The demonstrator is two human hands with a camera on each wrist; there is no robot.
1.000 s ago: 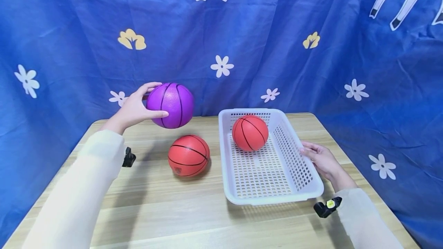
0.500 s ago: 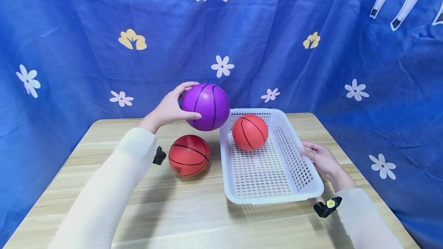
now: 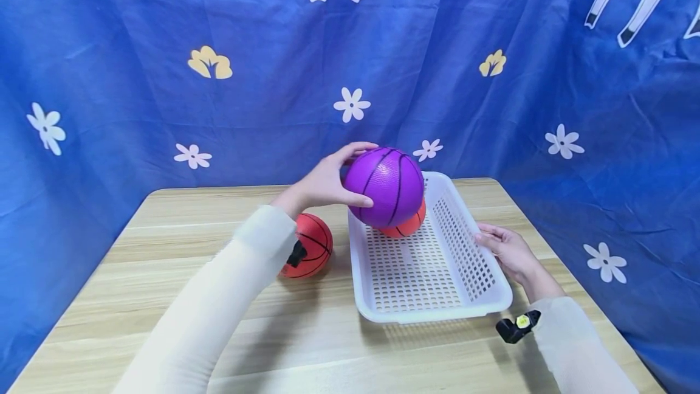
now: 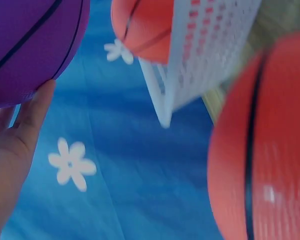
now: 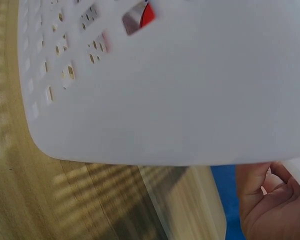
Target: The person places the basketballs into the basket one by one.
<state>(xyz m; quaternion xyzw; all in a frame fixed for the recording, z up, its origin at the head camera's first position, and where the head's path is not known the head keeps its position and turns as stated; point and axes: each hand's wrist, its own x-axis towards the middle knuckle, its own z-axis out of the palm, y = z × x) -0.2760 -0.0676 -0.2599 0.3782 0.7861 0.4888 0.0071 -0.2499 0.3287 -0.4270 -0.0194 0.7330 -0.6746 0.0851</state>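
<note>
My left hand [image 3: 325,182] holds a purple mini basketball [image 3: 386,187], thumb in front and fingers behind, over the back left part of a white plastic basket [image 3: 437,314]. Below it, partly covered from view, a red mini basketball [image 3: 406,227] lies in that basket. At the basket's right side my right hand [image 3: 511,257] grips the rim with its thumb on top; in the right wrist view the basket wall [image 5: 180,110] hides part of those fingers. A second red basketball [image 3: 318,241] rests on the table left of the basket, partly behind my left sleeve.
Everything stands on a light wood-grain table [image 3: 164,297]. A blue curtain [image 3: 273,78] with white flowers hangs right behind the table and along its sides. Small black devices [image 3: 516,327] sit at both wrists.
My left hand has carried the purple basketball to the right, from above the table's left part to over the basket. The right hand and basket have stayed put.
</note>
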